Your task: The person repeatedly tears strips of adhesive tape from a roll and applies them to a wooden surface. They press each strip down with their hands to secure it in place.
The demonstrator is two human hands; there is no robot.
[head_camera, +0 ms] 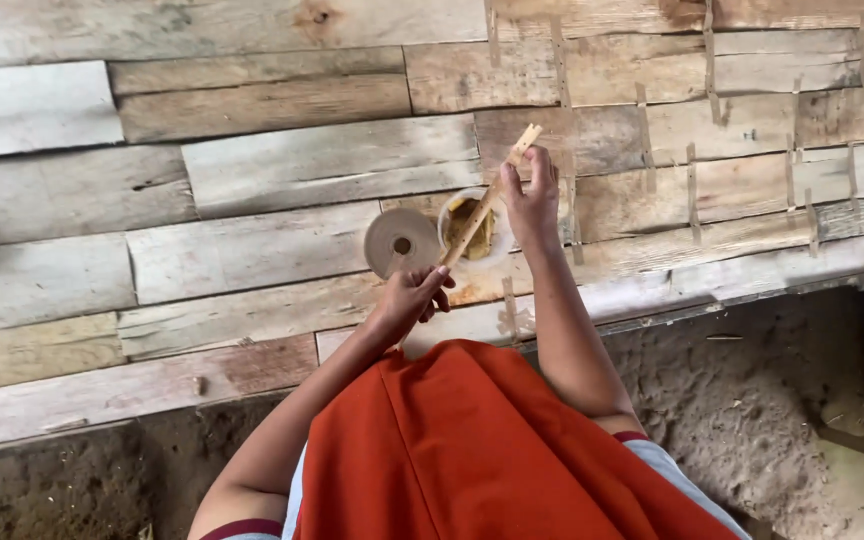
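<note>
Rough weathered wooden planks [252, 250], pale bamboo strip [482, 205], matt orange cloth [482, 450], gritty earth floor [752, 400]

A plank floor [252, 250] bears a round lid [401, 241], a bowl [449, 212] and thin strips [692, 190].

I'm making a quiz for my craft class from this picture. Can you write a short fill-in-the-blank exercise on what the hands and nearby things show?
1. Both hands, the left hand and the right hand, hold one thin ____ stick.
2. Under the stick stands a small white ____ with yellowish paste.
3. The round flat lid lies to the ____ of the bowl.
4. The platform is made of ____ planks.

Missing words: bamboo; bowl; left; wooden
</note>
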